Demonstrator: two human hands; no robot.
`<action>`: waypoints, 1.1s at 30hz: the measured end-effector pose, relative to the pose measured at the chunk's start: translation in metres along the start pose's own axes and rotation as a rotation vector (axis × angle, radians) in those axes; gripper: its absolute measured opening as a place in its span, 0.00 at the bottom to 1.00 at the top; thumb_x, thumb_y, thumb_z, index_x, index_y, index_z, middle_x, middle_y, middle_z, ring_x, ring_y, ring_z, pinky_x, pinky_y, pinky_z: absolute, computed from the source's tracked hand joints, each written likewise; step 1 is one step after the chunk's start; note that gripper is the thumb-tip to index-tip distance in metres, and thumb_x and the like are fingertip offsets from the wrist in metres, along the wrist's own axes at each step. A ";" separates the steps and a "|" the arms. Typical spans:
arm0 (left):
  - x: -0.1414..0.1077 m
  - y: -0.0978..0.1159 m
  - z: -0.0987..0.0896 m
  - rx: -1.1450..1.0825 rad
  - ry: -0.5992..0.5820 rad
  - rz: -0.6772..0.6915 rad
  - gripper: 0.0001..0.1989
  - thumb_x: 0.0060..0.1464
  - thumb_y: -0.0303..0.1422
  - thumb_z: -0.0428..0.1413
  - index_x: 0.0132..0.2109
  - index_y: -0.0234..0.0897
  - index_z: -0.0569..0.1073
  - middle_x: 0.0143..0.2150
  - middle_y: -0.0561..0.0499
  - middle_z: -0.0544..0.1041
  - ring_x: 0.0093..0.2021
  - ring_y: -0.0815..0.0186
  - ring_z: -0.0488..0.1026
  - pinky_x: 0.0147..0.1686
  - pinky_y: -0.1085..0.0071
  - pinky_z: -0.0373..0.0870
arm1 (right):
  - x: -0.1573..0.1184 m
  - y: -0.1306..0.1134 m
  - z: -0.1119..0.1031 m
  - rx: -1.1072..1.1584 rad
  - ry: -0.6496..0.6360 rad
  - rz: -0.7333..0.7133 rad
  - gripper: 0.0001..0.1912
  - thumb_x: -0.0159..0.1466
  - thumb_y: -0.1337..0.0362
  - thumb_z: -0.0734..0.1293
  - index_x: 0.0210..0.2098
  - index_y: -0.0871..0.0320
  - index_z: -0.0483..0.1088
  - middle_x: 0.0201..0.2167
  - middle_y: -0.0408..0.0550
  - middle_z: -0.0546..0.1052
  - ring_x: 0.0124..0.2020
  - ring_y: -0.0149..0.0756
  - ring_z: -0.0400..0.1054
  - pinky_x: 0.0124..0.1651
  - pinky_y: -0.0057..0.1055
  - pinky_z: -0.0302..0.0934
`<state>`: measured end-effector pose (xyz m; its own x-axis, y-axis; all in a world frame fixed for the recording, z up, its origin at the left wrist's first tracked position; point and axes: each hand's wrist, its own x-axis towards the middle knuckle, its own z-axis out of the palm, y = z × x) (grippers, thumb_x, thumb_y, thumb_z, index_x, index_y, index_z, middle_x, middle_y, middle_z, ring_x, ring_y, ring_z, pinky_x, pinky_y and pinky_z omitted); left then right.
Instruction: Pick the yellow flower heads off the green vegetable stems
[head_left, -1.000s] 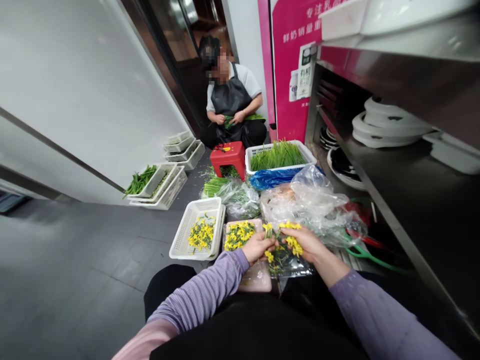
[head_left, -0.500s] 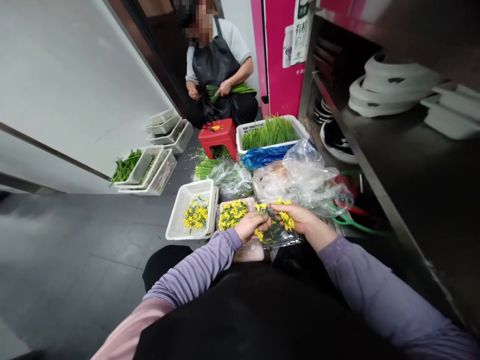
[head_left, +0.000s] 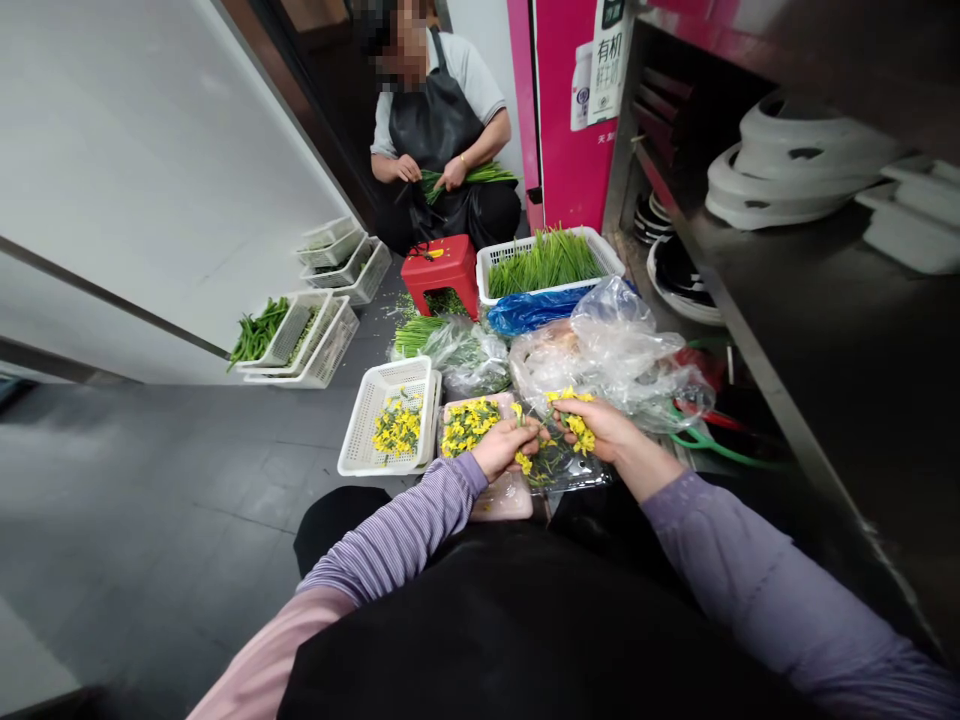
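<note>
Left of the white basket [head_left: 363, 412] there is free passage above the floor [head_left: 247, 470], but ahead of the right hand [head_left: 606, 427] a plastic bag [head_left: 631, 345] obstructs.

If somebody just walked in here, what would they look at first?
Probably the bright magenta panel at the top, to the right of the seated person in a black apron. Next might come the squat red plastic stool in front of that person. Nearer, small yellow flowers on green stems show in the left hand, the right hand and the white perforated plastic basket.
</note>
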<state>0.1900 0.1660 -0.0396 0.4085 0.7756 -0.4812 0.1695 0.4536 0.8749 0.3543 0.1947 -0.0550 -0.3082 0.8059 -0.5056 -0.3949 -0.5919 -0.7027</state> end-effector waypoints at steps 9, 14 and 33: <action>0.000 0.002 -0.003 -0.131 -0.105 0.014 0.17 0.46 0.35 0.47 0.40 0.28 0.69 0.18 0.58 0.54 0.15 0.77 0.48 0.11 0.81 0.40 | -0.001 0.008 -0.002 -0.160 -0.078 -0.040 0.08 0.47 0.63 0.68 0.21 0.63 0.67 0.16 0.44 0.70 0.17 0.27 0.61 0.15 0.22 0.50; 0.003 -0.003 -0.002 -0.073 -0.046 0.036 0.16 0.47 0.39 0.51 0.37 0.29 0.69 0.18 0.57 0.56 0.17 0.78 0.50 0.13 0.81 0.41 | -0.003 0.010 -0.002 -0.242 -0.186 -0.120 0.09 0.48 0.61 0.67 0.23 0.63 0.68 0.18 0.46 0.72 0.18 0.28 0.62 0.17 0.22 0.51; 0.025 -0.021 -0.018 -0.412 0.062 -0.193 0.15 0.53 0.35 0.48 0.47 0.32 0.66 0.25 0.51 0.69 0.19 0.70 0.69 0.16 0.74 0.67 | -0.006 0.002 0.001 -0.154 -0.062 -0.070 0.10 0.46 0.65 0.69 0.27 0.61 0.67 0.21 0.44 0.72 0.21 0.29 0.64 0.19 0.23 0.57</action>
<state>0.1806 0.1833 -0.0709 0.3476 0.6787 -0.6470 -0.1386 0.7196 0.6804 0.3544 0.1884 -0.0530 -0.3394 0.8398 -0.4238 -0.2813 -0.5205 -0.8062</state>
